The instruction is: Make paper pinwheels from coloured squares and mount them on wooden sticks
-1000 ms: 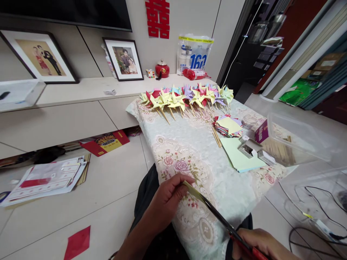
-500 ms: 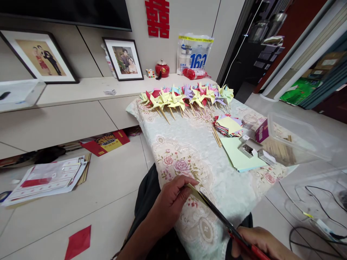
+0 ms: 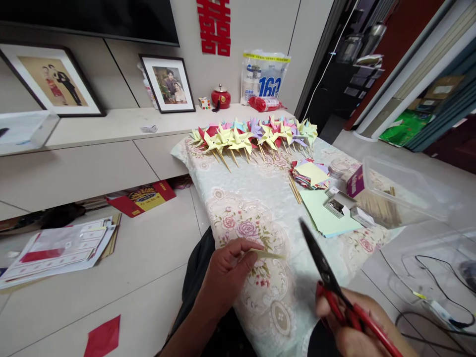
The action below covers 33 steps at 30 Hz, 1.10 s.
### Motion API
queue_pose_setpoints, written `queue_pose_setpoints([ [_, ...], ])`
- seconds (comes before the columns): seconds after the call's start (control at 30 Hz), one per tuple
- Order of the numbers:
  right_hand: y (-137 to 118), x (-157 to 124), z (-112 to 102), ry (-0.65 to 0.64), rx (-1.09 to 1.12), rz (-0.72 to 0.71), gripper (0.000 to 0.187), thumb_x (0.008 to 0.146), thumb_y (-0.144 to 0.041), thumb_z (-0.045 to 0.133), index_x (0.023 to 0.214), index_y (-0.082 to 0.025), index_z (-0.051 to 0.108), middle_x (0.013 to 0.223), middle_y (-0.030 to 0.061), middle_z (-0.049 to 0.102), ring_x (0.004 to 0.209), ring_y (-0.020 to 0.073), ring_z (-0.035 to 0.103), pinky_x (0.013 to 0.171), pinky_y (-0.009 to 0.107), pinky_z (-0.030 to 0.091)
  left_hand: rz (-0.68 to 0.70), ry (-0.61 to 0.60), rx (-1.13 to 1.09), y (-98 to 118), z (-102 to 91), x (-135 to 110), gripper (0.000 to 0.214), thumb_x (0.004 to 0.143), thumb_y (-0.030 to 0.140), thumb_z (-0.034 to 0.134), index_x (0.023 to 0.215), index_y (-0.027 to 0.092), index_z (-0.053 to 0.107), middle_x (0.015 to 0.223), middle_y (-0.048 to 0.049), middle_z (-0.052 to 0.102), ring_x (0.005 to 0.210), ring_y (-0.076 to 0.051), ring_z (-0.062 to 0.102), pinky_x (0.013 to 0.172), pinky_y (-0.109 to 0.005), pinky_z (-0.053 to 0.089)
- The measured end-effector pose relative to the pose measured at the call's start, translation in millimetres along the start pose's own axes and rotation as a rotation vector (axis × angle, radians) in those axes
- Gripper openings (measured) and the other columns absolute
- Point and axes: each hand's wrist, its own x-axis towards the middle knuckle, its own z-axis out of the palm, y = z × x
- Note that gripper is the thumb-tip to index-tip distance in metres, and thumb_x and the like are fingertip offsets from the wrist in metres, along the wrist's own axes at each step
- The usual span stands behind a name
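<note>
My left hand (image 3: 232, 270) pinches a small folded piece of pale yellow paper (image 3: 269, 254) between thumb and fingers, above the near part of the flowered tablecloth (image 3: 238, 198). In my right hand (image 3: 353, 322) are scissors (image 3: 323, 267) with red handles and dark blades. Their blades point up and away, apart from the paper, and look nearly closed. Farther back on the cloth lie many paper pinwheels (image 3: 241, 141) on wooden sticks. A stack of coloured paper squares (image 3: 312, 173) sits to their right, beside a few loose sticks (image 3: 295, 190).
Pale green sheets (image 3: 327, 220) lie on the right, under small open boxes (image 3: 338, 204). A clear plastic bin (image 3: 409, 193) holds wooden sticks (image 3: 381, 206). Framed photos (image 3: 167, 84) stand on the cabinet. Papers (image 3: 63, 253) and a red sheet (image 3: 103, 337) lie on the floor, with cables at right.
The scissors have come away from the yellow paper and swung upward in my right hand. My left hand keeps the paper, its free end now pointing more to the right.
</note>
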Motion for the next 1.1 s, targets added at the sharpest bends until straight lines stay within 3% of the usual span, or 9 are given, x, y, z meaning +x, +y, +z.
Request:
queue_pose_setpoints([
  [0.17, -18.1, 36.4, 29.2, 0.240, 0.136, -0.081, 0.044, 0.070, -0.052, 0.081, 0.095, -0.018, 0.067, 0.084, 0.0054, 0.068, 0.058, 0.0132, 0.055, 0.052, 0.025, 0.047, -0.225, 0.057, -0.449, 1.7, 14.7, -2.2, 0.017, 0.071, 0.033, 0.080, 0.082, 0.020, 0.077, 0.079, -0.0012, 0.073, 0.076, -0.017, 0.063, 0.074, -0.030, 0.050],
  [0.27, -23.4, 52.4, 48.8, 0.246, 0.230, -0.092, 0.043, 0.074, -0.052, 0.079, 0.098, -0.019, 0.065, 0.093, 0.0063, 0.071, 0.058, 0.0118, 0.057, 0.053, 0.024, 0.048, -0.318, 0.069, -0.612, 2.8, 23.8, -3.1, 0.021, 0.064, 0.031, 0.085, 0.077, 0.019, 0.074, 0.069, 0.0017, 0.070, 0.064, -0.012, 0.059, 0.064, -0.025, 0.049],
  [0.43, -24.5, 64.7, 70.8, 0.262, 0.321, -0.096, 0.040, 0.074, -0.048, 0.080, 0.093, -0.018, 0.063, 0.081, 0.0006, 0.067, 0.052, 0.0092, 0.055, 0.049, 0.022, 0.046, -0.304, 0.105, -0.558, 1.7, 33.1, -4.0, 0.019, 0.067, 0.028, 0.082, 0.076, 0.017, 0.070, 0.064, 0.0031, 0.067, 0.053, -0.008, 0.052, 0.053, -0.020, 0.042],
  [0.63, -22.1, 71.7, 70.4, 0.260, 0.344, -0.038, 0.041, 0.070, -0.043, 0.084, 0.090, -0.016, 0.060, 0.060, -0.0052, 0.058, 0.044, 0.0073, 0.048, 0.042, 0.019, 0.037, -0.234, 0.018, -0.427, -2.6, 30.3, -5.1, 0.021, 0.073, 0.030, 0.079, 0.086, 0.016, 0.069, 0.067, 0.0029, 0.064, 0.052, -0.007, 0.050, 0.051, -0.019, 0.041],
  [0.73, -21.1, 72.2, 64.1, 0.222, 0.445, -0.008, 0.042, 0.068, -0.042, 0.084, 0.090, -0.016, 0.059, 0.045, -0.0084, 0.051, 0.037, 0.0069, 0.043, 0.040, 0.019, 0.034, -0.143, -0.054, -0.346, -5.0, 15.4, -3.5, 0.032, 0.086, 0.037, 0.067, 0.113, 0.020, 0.068, 0.095, -0.0044, 0.071, 0.065, -0.010, 0.056, 0.060, -0.023, 0.048],
  [0.8, -20.2, 71.5, 61.0, 0.190, 0.523, 0.021, 0.041, 0.067, -0.041, 0.084, 0.089, -0.016, 0.060, 0.040, -0.0096, 0.047, 0.035, 0.0064, 0.040, 0.040, 0.020, 0.033, 0.007, -0.075, -0.242, -6.1, 3.2, -1.6, 0.038, 0.094, 0.037, 0.057, 0.130, 0.027, 0.061, 0.127, -0.0089, 0.064, 0.081, -0.014, 0.062, 0.071, -0.028, 0.052],
  [0.87, -19.3, 70.7, 59.9, 0.151, 0.574, 0.060, 0.040, 0.065, -0.040, 0.086, 0.085, -0.016, 0.061, 0.038, -0.0094, 0.046, 0.033, 0.0055, 0.038, 0.040, 0.019, 0.031, 0.197, -0.141, -0.070, -6.8, -5.9, 0.4, 0.036, 0.094, 0.031, 0.057, 0.130, 0.029, 0.062, 0.142, -0.0100, 0.053, 0.109, -0.023, 0.060, 0.086, -0.034, 0.052],
  [0.97, -17.6, 70.3, 61.8, 0.094, 0.629, 0.104, 0.040, 0.063, -0.038, 0.088, 0.083, -0.015, 0.062, 0.039, -0.0089, 0.047, 0.032, 0.0044, 0.037, 0.038, 0.018, 0.029, 0.408, -0.188, 0.107, -7.6, -9.7, 2.9, 0.029, 0.092, 0.019, 0.059, 0.116, 0.030, 0.070, 0.142, -0.0072, 0.053, 0.130, -0.025, 0.050, 0.104, -0.037, 0.044],
  [1.1, -12.4, 70.5, 64.0, 0.035, 0.665, 0.089, 0.040, 0.065, -0.039, 0.088, 0.085, -0.014, 0.063, 0.042, -0.0086, 0.049, 0.032, 0.0035, 0.037, 0.038, 0.017, 0.028, 0.490, -0.214, 0.080, -9.5, -6.0, 4.9, 0.023, 0.093, 0.011, 0.056, 0.099, 0.026, 0.071, 0.115, -0.0044, 0.068, 0.108, -0.018, 0.064, 0.095, -0.031, 0.049],
])
